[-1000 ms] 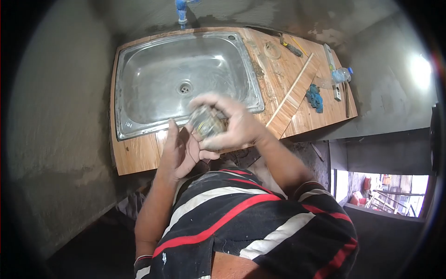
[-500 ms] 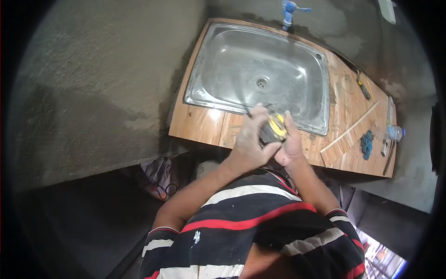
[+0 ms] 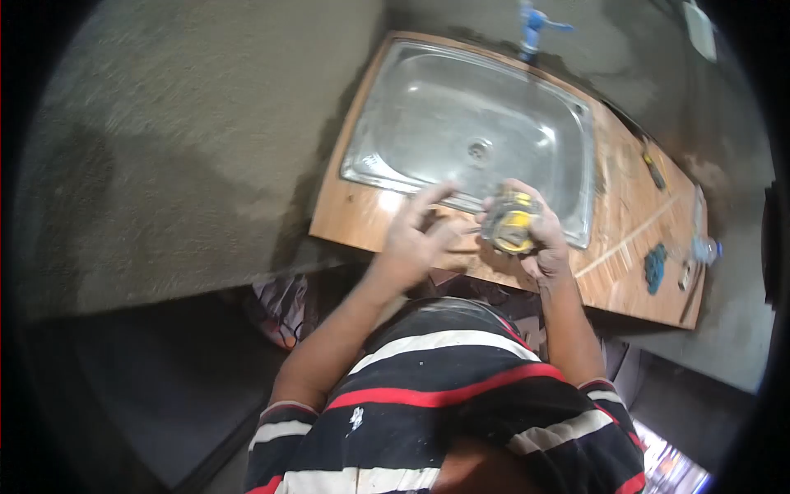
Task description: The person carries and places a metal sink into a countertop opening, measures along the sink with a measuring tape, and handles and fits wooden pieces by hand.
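Tape measure (image 3: 513,230) in right hand (image 3: 550,244), against fingers.

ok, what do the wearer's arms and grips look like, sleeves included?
Short dark sleeves with white and red stripes and thin trim at the cuffs. Forearms uncovered. Left grip and right grip both ungloved, ordinary five-fingered hands. No watch, band or cable visible at either wrist; motion blur hides finer marks.

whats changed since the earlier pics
The left hand has come away leftward from the body of what looks like a tape measure, fingers spread; the right hand still holds it. The view has swung too. The sink, tap and blue cloth stayed put.
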A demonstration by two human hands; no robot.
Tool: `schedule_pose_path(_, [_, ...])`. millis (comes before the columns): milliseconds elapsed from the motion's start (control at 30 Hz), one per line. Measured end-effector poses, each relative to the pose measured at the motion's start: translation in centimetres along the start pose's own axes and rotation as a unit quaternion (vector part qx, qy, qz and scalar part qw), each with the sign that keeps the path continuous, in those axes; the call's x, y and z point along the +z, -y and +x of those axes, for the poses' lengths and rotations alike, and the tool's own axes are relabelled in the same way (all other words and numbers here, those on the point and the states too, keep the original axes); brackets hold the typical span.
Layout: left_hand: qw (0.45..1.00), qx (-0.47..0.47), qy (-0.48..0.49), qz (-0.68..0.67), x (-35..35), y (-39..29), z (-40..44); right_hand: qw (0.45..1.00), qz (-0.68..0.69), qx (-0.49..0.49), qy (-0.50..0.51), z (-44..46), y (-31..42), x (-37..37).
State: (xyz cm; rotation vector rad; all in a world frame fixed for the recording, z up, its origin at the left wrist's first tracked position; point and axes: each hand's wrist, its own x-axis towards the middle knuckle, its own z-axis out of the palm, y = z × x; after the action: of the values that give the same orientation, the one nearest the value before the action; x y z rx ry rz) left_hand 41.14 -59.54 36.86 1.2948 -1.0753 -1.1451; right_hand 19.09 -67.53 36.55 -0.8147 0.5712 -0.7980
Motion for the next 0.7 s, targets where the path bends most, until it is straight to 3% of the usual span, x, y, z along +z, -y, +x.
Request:
schedule_pose_path(33, [0.998, -0.05, 0.007, -0.048, -0.7, -0.4, 0.4, 0.987, -0.154, 0.023, -0.037, -0.2, 1.6, 0.6])
schedule_pose_path(67, [0.989, -0.104, 0.031, -0.1, -0.7, -0.6, 1.1, 0.944, -0.328, -0.034, 0.005, -0.2, 2.8, 0.8])
schedule_pose_path(100, [0.977, -0.13, 0.063, -0.155, -0.4, -0.5, 1.4, 0.864, -0.496, -0.071, 0.048, -0.1, 3.3, 1.4])
schedule_pose_path(133, [0.962, -0.156, 0.091, -0.206, -0.3, -0.4, 1.7, 0.833, -0.54, -0.115, 0.049, 0.2, 2.3, 1.6])
schedule_pose_path(200, [0.97, -0.132, 0.038, -0.199, 0.4, 1.4, 2.0, 0.76, -0.637, -0.09, 0.085, 0.6, 3.1, 3.5])
schedule_pose_path(333, [0.961, -0.15, 0.077, -0.22, -1.3, 3.3, 2.4, 0.754, -0.644, -0.027, 0.129, 1.2, 2.4, 2.5])
schedule_pose_path(433, [0.958, -0.124, -0.007, -0.26, -4.3, 4.2, 3.6, 0.685, -0.718, -0.016, 0.119, 0.4, 2.8, -0.7])
schedule_pose_path(500, [0.963, -0.122, -0.063, -0.233, -6.4, 2.8, 4.1, 0.655, -0.744, 0.093, 0.093, -0.5, 6.6, -2.5])
schedule_pose_path(533, [0.964, -0.118, -0.116, -0.207, -7.2, 2.2, 4.4, 0.644, -0.756, 0.093, 0.062, -1.3, 7.9, -5.2])
schedule_pose_path(567, [0.966, -0.121, -0.148, -0.176, -8.3, 2.3, 4.8, 0.652, -0.755, 0.011, 0.06, -2.5, 8.8, -8.9])
schedule_pose_path(600, [0.963, -0.12, -0.169, -0.173, -9.0, 3.0, 5.3, 0.625, -0.775, 0.089, 0.025, -3.5, 11.1, -9.0])
schedule_pose_path(700, [0.952, -0.115, -0.258, -0.121, -11.7, 4.8, 6.0, 0.584, -0.808, 0.064, -0.047, -6.4, 12.4, -14.6])
